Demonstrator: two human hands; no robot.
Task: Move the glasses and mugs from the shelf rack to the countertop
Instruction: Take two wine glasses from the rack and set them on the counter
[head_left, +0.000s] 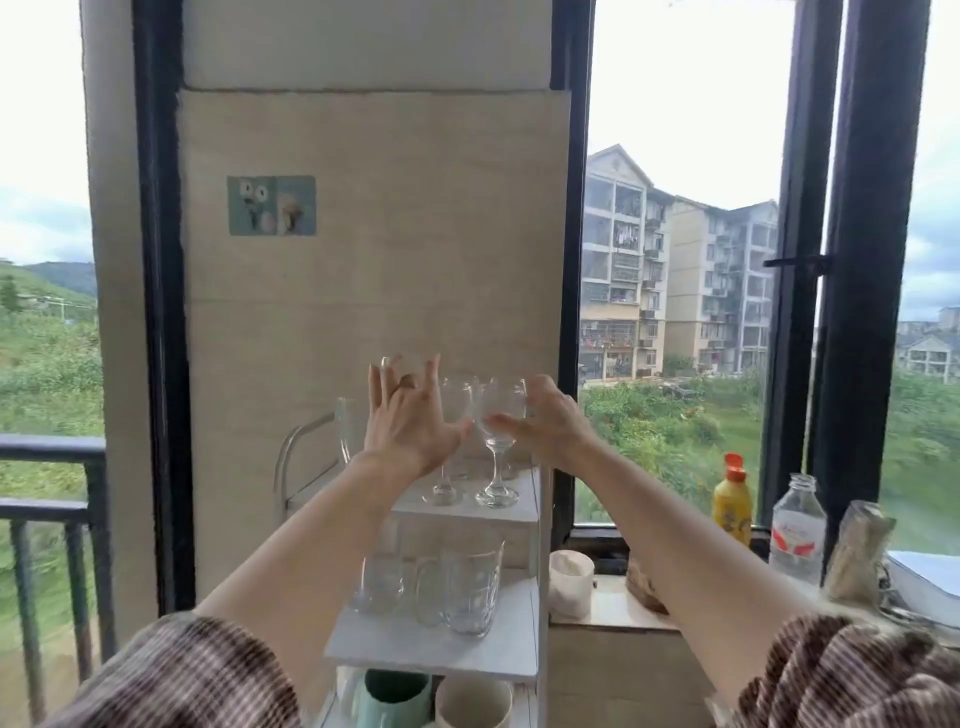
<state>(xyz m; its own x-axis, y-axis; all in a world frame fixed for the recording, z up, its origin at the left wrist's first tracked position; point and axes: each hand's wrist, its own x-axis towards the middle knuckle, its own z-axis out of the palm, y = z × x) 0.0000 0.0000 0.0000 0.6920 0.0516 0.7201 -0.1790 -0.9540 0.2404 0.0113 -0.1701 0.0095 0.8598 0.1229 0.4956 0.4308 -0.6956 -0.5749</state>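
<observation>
On the top shelf (519, 506) of a white shelf rack, a stemmed wine glass (501, 395) stands upright, its long axis vertical and its foot on the board. A person's right hand (545, 423) wraps the bowl from the right, thumb across the front and fingers (523, 397) curled round the far side. Just beside it to the left stands a second wine glass (457, 400), partly hidden by the left hand (410, 421), whose fingers are spread straight and hold nothing, the thumb tip close to that bowl. One shelf down sit glass mugs (470, 592), with ceramic mugs (400, 696) lower again. Off to the right and lower lies the bench (602, 605), on the right hand's side, so the lift would likely go straight up, then rightward.
</observation>
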